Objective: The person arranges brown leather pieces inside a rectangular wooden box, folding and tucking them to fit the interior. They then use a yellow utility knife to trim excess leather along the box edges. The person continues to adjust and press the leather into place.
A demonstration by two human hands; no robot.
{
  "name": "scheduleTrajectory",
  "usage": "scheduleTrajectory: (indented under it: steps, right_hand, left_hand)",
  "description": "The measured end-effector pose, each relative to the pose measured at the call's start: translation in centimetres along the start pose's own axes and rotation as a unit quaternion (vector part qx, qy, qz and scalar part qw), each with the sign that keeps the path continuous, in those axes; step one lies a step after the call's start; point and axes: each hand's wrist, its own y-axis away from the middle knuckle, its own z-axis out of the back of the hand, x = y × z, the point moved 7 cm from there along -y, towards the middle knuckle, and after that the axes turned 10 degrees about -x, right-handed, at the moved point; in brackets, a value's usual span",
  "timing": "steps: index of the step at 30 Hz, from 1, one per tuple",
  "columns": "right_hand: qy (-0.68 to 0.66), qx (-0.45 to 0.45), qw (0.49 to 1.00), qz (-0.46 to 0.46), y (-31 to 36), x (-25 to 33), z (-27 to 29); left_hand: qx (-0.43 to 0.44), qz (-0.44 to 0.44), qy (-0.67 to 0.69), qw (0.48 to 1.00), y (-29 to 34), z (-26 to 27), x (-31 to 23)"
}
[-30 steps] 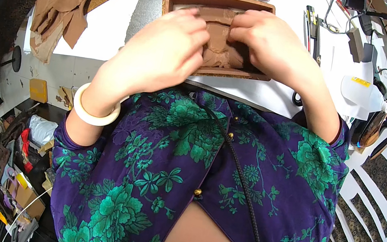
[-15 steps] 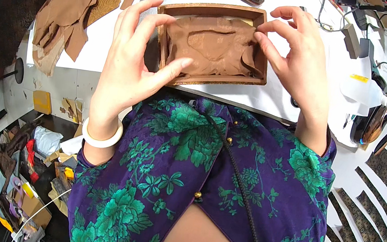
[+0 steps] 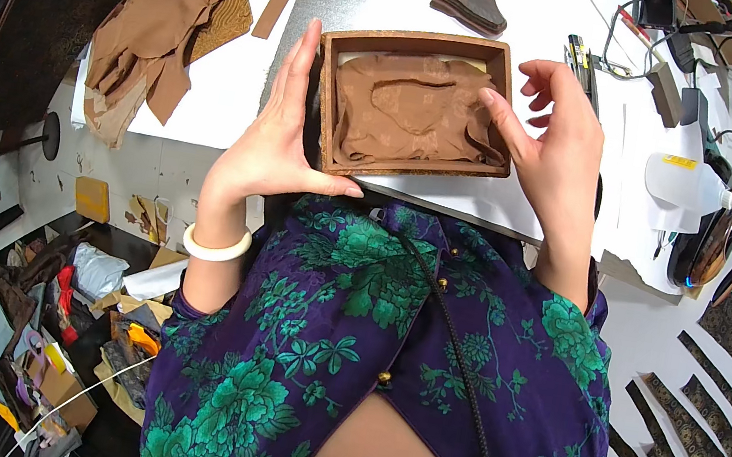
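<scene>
An open rectangular box (image 3: 407,178) with a patterned brown outside stands at the table's near edge. Rumpled brown lining fabric (image 3: 412,108) lies inside it, with folds along the near and right sides. My left hand (image 3: 273,141) is open around the near left corner, its fingers straight along the left wall and the thumb along the near wall. Over the right wall reaches the thumb of my right hand (image 3: 551,129), its tip by the lining. The other fingers of that hand are bent outside the wall, apart from the thumb; whether they touch the box I cannot tell.
Brown fabric scraps (image 3: 155,27) are heaped at the far left. A dark stack of cut pieces (image 3: 470,8) lies beyond the box. On the right are a white bottle (image 3: 676,180), cables and tools. Patterned strips (image 3: 673,454) lie lower right, mixed scraps (image 3: 81,299) lower left.
My left hand has gone from over the box's left side to its outside corner. The right index finger has come away from the lining and right wall. The whole view has shifted slightly.
</scene>
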Motion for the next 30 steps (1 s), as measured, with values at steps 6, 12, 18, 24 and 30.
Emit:
scheduleTrajectory:
  steps: [6, 12, 18, 24, 30]
  right_hand:
    - [-0.087, 0.106, 0.979, 0.147, -1.2, 3.4, -1.1]
    - [0.172, 0.156, 0.944, 0.234, -1.2, 4.1, -5.9]
    - [0.211, 0.169, 0.918, 0.291, -0.7, 4.2, -7.9]
    - [0.133, 0.096, 0.944, 0.287, -1.7, 4.8, -4.4]
    - [-0.004, 0.035, 0.959, 0.282, -3.7, 3.8, -5.0]
  left_hand:
    - [-0.077, -0.041, -0.068, 0.994, -1.3, 1.8, -2.3]
    - [-0.177, -0.058, -0.176, 0.967, -2.7, 2.0, -4.7]
    - [-0.15, -0.075, -0.251, 0.953, -4.8, -0.3, -5.3]
    - [-0.165, -0.031, -0.123, 0.978, -4.6, -0.1, -3.8]
    - [-0.046, -0.029, 0.121, 0.991, -1.5, -0.1, 0.2]
